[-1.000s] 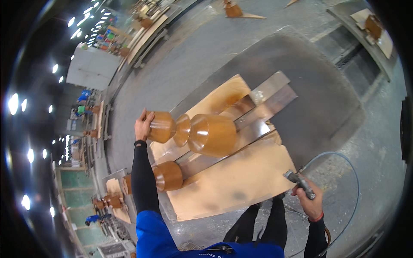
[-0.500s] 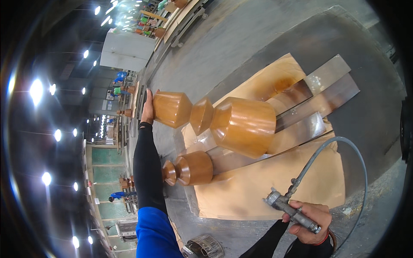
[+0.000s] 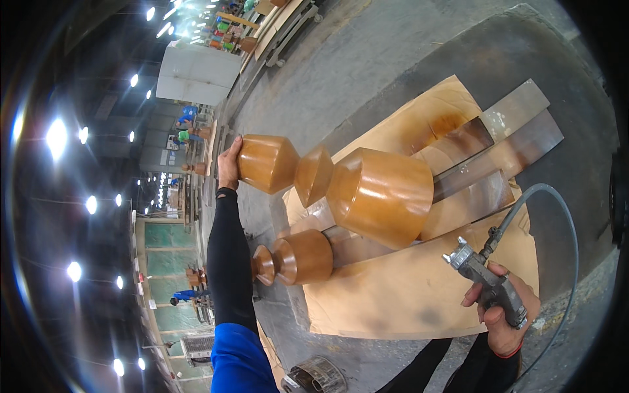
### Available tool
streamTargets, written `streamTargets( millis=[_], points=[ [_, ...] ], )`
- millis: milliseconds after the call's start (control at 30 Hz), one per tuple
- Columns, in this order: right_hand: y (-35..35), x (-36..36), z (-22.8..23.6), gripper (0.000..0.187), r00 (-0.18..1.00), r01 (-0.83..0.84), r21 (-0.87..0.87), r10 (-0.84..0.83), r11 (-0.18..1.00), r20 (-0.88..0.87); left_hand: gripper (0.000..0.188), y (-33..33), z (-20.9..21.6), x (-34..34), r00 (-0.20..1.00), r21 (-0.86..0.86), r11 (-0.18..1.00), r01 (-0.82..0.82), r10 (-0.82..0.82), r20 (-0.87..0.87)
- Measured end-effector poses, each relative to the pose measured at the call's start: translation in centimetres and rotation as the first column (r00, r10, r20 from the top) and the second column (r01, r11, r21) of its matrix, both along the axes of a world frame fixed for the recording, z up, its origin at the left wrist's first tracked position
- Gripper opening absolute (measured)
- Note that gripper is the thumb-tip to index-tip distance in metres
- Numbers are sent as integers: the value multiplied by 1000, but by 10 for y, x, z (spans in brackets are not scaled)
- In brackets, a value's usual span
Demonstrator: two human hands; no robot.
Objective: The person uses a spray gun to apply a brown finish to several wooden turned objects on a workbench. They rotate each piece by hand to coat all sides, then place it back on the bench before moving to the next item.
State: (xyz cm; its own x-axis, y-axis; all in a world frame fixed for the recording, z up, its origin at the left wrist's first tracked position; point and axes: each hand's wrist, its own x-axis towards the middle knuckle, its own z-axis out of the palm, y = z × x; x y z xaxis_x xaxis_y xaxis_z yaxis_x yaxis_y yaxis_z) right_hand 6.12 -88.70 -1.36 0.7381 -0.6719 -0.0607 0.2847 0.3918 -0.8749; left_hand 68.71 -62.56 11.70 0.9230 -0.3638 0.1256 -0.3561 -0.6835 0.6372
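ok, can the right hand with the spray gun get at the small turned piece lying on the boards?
Probably yes. The right hand holds the spray gun over bare cardboard, and nothing stands between it and the small turned piece; the big vase sits higher up.

A glossy, smooth amber varnish was seen on the large turned wooden piece (image 3: 367, 190) and on the smaller turned piece (image 3: 295, 257). Matt brown cardboard (image 3: 406, 295), stained darker in patches, was laid beneath. The spray gun (image 3: 488, 278) was of dull grey metal; the floor (image 3: 367, 72) looked rough concrete.
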Motion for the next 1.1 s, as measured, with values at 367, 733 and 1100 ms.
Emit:
streamTargets(
  millis=[367, 733, 1100],
  points=[
    [-23, 26, 6, 67, 993, -115, 86, 112, 990, 44, 89, -26, 5, -9, 997, 13, 997, -80, 80, 1],
    [-74, 52, -5, 60, 989, -145, 143, 146, 979, 6, 53, -37, 9, -23, 986, -171, 984, 40, -67, -153],
    [-120, 87, -32, 43, 983, -178, 250, 184, 952, -2, 50, -35, 16, -24, 970, -171, 973, 156, -183, -159]
  ],
)
